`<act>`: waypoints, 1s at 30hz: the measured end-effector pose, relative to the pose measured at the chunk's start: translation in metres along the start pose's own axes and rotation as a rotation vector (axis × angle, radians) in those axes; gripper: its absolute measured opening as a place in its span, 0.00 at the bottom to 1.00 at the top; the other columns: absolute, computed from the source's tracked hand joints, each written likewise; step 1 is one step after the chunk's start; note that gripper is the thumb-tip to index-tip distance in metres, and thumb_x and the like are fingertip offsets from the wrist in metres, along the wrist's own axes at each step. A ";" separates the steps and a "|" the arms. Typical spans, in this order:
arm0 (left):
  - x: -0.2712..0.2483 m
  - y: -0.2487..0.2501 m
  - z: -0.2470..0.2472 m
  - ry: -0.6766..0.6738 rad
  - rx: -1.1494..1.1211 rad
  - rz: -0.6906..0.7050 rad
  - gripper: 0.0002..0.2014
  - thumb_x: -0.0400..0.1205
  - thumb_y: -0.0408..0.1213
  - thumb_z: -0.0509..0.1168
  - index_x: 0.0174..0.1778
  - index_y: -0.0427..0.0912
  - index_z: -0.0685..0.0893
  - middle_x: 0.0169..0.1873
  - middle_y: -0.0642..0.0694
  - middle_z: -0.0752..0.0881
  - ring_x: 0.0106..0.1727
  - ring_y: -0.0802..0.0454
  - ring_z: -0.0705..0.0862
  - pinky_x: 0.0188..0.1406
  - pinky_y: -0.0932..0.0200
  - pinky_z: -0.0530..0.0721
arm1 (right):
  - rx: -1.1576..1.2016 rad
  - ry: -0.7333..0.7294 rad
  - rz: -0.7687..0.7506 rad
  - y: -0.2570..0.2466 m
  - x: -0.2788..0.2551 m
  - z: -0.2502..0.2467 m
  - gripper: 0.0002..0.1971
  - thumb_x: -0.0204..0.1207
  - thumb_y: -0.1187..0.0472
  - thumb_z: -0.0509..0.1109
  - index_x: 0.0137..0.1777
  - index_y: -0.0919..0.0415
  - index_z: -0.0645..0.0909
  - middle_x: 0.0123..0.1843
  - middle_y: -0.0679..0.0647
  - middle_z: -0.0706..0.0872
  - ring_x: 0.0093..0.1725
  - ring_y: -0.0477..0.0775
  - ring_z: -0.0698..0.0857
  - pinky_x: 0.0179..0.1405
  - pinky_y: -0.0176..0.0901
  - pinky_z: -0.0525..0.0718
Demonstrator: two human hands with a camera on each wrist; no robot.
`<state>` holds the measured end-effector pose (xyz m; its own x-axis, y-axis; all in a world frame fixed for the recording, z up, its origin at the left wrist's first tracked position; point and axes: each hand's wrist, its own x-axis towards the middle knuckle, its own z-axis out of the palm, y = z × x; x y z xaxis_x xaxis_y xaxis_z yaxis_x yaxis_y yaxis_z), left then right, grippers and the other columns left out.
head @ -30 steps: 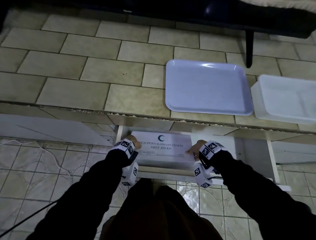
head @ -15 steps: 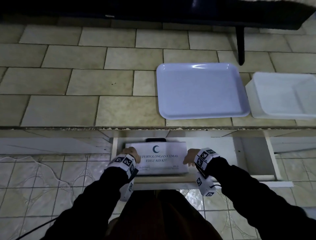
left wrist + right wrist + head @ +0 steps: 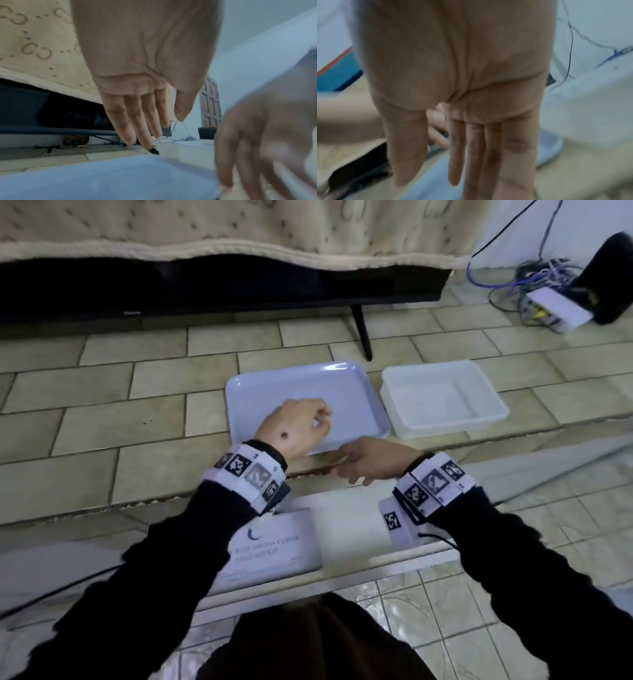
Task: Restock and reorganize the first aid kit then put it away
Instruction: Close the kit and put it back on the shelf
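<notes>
Overhead, both hands — left hand (image 3: 294, 428), right hand (image 3: 375, 462) — empty, fingers loose, above tray (image 3: 346, 392).

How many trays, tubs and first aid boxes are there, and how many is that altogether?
Trays: 1, the pale blue tray
Tubs: 1, the white tub
First aid boxes: 1, the first aid kit down in the drawer
Total: 3

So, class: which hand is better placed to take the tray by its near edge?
Right, probably. The right hand lies open with its fingers at the near rim of the tray. The left hand hovers over the tray's middle, holding nothing.
</notes>
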<state>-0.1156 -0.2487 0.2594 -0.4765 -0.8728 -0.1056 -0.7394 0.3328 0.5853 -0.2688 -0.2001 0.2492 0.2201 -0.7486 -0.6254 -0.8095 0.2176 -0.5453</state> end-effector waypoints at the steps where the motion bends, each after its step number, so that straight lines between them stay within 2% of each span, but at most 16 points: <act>1: 0.014 0.002 0.003 0.028 0.029 0.011 0.16 0.82 0.42 0.59 0.66 0.49 0.78 0.65 0.48 0.82 0.63 0.45 0.80 0.65 0.50 0.77 | 0.073 0.033 -0.009 0.004 -0.011 -0.018 0.16 0.77 0.56 0.68 0.64 0.60 0.79 0.53 0.62 0.87 0.48 0.60 0.87 0.49 0.50 0.86; 3: 0.039 -0.001 0.014 0.002 0.115 -0.023 0.22 0.84 0.44 0.58 0.75 0.46 0.69 0.73 0.45 0.74 0.71 0.43 0.74 0.70 0.48 0.72 | 0.181 0.163 -0.036 0.014 -0.031 -0.050 0.11 0.77 0.61 0.68 0.58 0.60 0.81 0.48 0.59 0.88 0.39 0.52 0.86 0.40 0.42 0.86; 5: 0.057 -0.008 0.025 -0.053 0.216 -0.106 0.28 0.83 0.47 0.58 0.79 0.45 0.62 0.78 0.42 0.65 0.77 0.43 0.67 0.75 0.46 0.67 | 0.228 0.450 -0.068 0.033 -0.039 -0.084 0.10 0.76 0.62 0.69 0.56 0.61 0.83 0.51 0.59 0.88 0.40 0.49 0.84 0.36 0.34 0.81; 7: 0.063 -0.016 0.034 -0.123 0.331 -0.187 0.32 0.82 0.53 0.59 0.80 0.46 0.59 0.81 0.43 0.58 0.80 0.43 0.60 0.78 0.44 0.62 | 0.167 0.735 -0.026 0.061 -0.035 -0.114 0.15 0.76 0.59 0.71 0.61 0.62 0.82 0.58 0.58 0.87 0.51 0.51 0.84 0.43 0.33 0.79; 9: 0.061 -0.020 0.040 -0.170 0.436 -0.240 0.35 0.80 0.57 0.59 0.81 0.48 0.58 0.82 0.43 0.53 0.81 0.43 0.56 0.77 0.44 0.59 | 0.097 0.856 0.156 0.093 -0.027 -0.134 0.23 0.75 0.54 0.71 0.68 0.63 0.77 0.65 0.59 0.83 0.63 0.58 0.81 0.56 0.41 0.77; 10: 0.058 -0.021 0.043 -0.180 0.448 -0.254 0.35 0.80 0.58 0.60 0.81 0.49 0.58 0.82 0.43 0.53 0.81 0.43 0.55 0.77 0.43 0.59 | 0.070 0.841 0.271 0.106 -0.024 -0.139 0.26 0.76 0.52 0.69 0.70 0.65 0.74 0.67 0.62 0.81 0.65 0.61 0.80 0.58 0.45 0.76; 12: 0.053 -0.021 0.047 -0.174 0.383 -0.275 0.36 0.80 0.56 0.61 0.81 0.49 0.56 0.82 0.42 0.51 0.82 0.43 0.53 0.78 0.43 0.57 | 0.023 0.780 0.431 0.126 -0.020 -0.141 0.26 0.79 0.49 0.66 0.66 0.71 0.74 0.59 0.66 0.82 0.56 0.65 0.81 0.49 0.48 0.75; 14: 0.049 -0.022 0.048 -0.163 0.294 -0.288 0.36 0.81 0.53 0.62 0.82 0.50 0.55 0.83 0.43 0.49 0.83 0.44 0.49 0.80 0.43 0.55 | 0.015 0.769 0.456 0.142 -0.013 -0.140 0.23 0.79 0.51 0.64 0.62 0.72 0.75 0.49 0.65 0.81 0.45 0.61 0.78 0.41 0.45 0.72; 16: 0.046 -0.023 0.049 -0.162 0.249 -0.287 0.35 0.81 0.52 0.62 0.82 0.50 0.54 0.83 0.44 0.47 0.83 0.45 0.46 0.81 0.43 0.52 | 0.066 0.830 0.478 0.159 -0.008 -0.139 0.21 0.78 0.53 0.64 0.60 0.72 0.74 0.41 0.62 0.79 0.37 0.59 0.77 0.35 0.43 0.72; 20: 0.041 -0.028 0.051 -0.179 0.236 -0.270 0.35 0.82 0.51 0.60 0.82 0.52 0.51 0.83 0.45 0.43 0.83 0.45 0.42 0.81 0.43 0.47 | 0.091 0.913 0.542 0.187 -0.001 -0.139 0.21 0.72 0.44 0.63 0.37 0.65 0.79 0.35 0.61 0.84 0.35 0.60 0.80 0.41 0.46 0.75; 22: 0.041 -0.030 0.051 -0.192 0.235 -0.257 0.35 0.83 0.52 0.59 0.82 0.52 0.50 0.83 0.45 0.42 0.83 0.45 0.40 0.80 0.43 0.45 | 0.188 0.899 0.552 0.184 -0.006 -0.138 0.23 0.73 0.44 0.65 0.41 0.68 0.82 0.30 0.59 0.81 0.37 0.61 0.80 0.41 0.47 0.74; 23: 0.040 -0.031 0.052 -0.193 0.233 -0.250 0.35 0.83 0.52 0.59 0.82 0.52 0.50 0.83 0.44 0.42 0.83 0.45 0.40 0.80 0.43 0.44 | 0.230 0.882 0.551 0.181 -0.010 -0.139 0.23 0.75 0.46 0.65 0.47 0.71 0.83 0.33 0.60 0.82 0.38 0.60 0.79 0.41 0.47 0.73; 25: 0.039 -0.033 0.053 -0.193 0.229 -0.233 0.35 0.83 0.51 0.59 0.82 0.52 0.50 0.83 0.44 0.42 0.83 0.45 0.40 0.80 0.42 0.43 | 0.276 0.859 0.509 0.174 -0.019 -0.138 0.21 0.78 0.51 0.64 0.56 0.72 0.82 0.48 0.66 0.86 0.43 0.61 0.79 0.44 0.47 0.73; 27: 0.038 -0.035 0.053 -0.200 0.221 -0.225 0.35 0.83 0.51 0.59 0.82 0.52 0.49 0.83 0.44 0.42 0.83 0.45 0.39 0.80 0.42 0.42 | 0.298 0.883 0.410 0.163 -0.038 -0.129 0.19 0.81 0.55 0.62 0.61 0.71 0.80 0.61 0.68 0.84 0.54 0.67 0.82 0.52 0.50 0.76; 28: 0.039 -0.036 0.053 -0.203 0.220 -0.224 0.35 0.83 0.51 0.59 0.82 0.52 0.49 0.83 0.45 0.42 0.83 0.45 0.39 0.80 0.42 0.42 | 0.295 0.897 0.363 0.157 -0.049 -0.123 0.19 0.82 0.55 0.61 0.63 0.71 0.80 0.62 0.69 0.83 0.59 0.69 0.82 0.54 0.51 0.77; 30: 0.039 -0.038 0.053 -0.204 0.218 -0.222 0.35 0.82 0.52 0.59 0.82 0.53 0.49 0.83 0.45 0.42 0.83 0.45 0.39 0.80 0.42 0.42 | 0.278 0.867 0.276 0.144 -0.070 -0.108 0.19 0.83 0.54 0.60 0.62 0.69 0.80 0.57 0.67 0.85 0.58 0.68 0.82 0.45 0.46 0.76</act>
<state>-0.1313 -0.2767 0.1899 -0.3619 -0.8503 -0.3821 -0.9090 0.2310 0.3470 -0.4592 -0.1840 0.2750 -0.5304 -0.8282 -0.1810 -0.5894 0.5138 -0.6234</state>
